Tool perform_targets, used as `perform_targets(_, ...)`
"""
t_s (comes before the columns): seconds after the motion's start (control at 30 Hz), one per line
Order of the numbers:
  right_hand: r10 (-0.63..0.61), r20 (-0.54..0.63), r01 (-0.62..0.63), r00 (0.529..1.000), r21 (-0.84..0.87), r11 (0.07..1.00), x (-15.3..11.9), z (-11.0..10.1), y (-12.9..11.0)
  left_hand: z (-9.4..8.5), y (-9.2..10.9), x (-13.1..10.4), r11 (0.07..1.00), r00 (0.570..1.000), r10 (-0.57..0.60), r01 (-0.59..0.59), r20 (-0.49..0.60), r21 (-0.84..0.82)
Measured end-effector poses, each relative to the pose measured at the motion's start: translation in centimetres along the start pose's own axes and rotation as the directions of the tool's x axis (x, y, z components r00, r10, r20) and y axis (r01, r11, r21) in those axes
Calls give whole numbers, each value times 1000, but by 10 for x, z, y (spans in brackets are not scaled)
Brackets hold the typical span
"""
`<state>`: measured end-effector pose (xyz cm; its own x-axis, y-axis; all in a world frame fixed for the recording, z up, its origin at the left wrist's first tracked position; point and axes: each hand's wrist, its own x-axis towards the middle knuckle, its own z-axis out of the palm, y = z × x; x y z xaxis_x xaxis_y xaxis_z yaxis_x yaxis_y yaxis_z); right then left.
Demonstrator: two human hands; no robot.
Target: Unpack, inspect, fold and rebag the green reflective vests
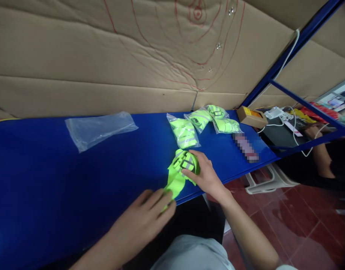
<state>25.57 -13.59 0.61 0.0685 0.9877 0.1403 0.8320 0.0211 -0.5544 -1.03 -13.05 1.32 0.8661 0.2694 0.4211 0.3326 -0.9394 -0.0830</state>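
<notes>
A neon-yellow reflective strap (176, 180) with grey bands and dark buckles lies bunched at the front edge of the blue table. My right hand (204, 174) grips the bundled part, thumb on top near a buckle and fingers round its far side. With its fingers closed on the loose tail of the strap, my left hand (154, 210) is at the table edge, slightly blurred. Just beyond the bundle lies a clear bag of similar neon material (184, 132).
More packed bags (199, 119) lie toward the wall. An unfilled-looking plastic bag (100, 129) rests on the blue table (48, 168) at left. A cardboard box (251, 117) and a pixelated object (245, 148) sit right. Beyond the blue frame, another person's arm (321, 153) shows near a stool (269, 180).
</notes>
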Motion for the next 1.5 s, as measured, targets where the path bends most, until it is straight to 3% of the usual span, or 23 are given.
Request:
perform_targets(0.03,-62,-11,61,998,-58,996,-1,0,-4,-3,2,-6,990,991,-133,132,20,50)
perform_targets(0.1,-185,9,184,983,-174,967,-2,1,-13,-7,11,-12,910,921,-389,383,7,157)
perform_targets(0.17,-249,56,255,967,-248,935,-3,3,-19,-9,27,-6,853,869,-492,494,-57,169)
perform_targets(0.27,-223,95,241,970,-287,927,-3,6,-22,-2,52,20,924,910,-382,382,-162,-33)
perform_targets(0.33,-197,91,215,976,-281,935,-2,7,-21,8,59,42,934,919,-356,343,-169,-103)
perform_targets(0.47,-195,57,203,979,-230,952,-2,8,-19,29,46,65,852,853,-517,521,-72,44)
perform_targets(0.57,-180,31,183,983,-145,972,0,5,-15,37,30,60,815,824,-564,547,48,191)
perform_targets(0.67,-146,-16,147,989,55,988,3,-3,-7,35,18,49,834,835,-532,489,139,256)
perform_targets(0.73,-55,-43,63,998,225,972,5,-10,2,31,14,45,844,836,-521,475,171,248)
perform_targets(0.8,90,-36,-68,995,405,912,5,-16,13,27,16,46,835,826,-537,491,173,249)
perform_targets(0.93,288,74,-260,955,677,688,0,-17,29,22,30,66,780,800,-595,553,74,294)
perform_targets(1.1,310,122,-290,943,758,585,-7,-17,34,33,36,93,811,839,-540,539,-65,226)
perform_targets(1.3,371,187,-346,910,835,428,-9,-24,38,64,12,74,871,887,-452,462,-97,168)
perform_targets(1.4,366,168,-338,915,815,470,-8,-23,41,67,7,64,889,900,-428,436,-87,139)
perform_targets(1.5,370,121,-330,921,745,580,-7,-22,40,62,9,65,895,905,-420,425,-64,132)
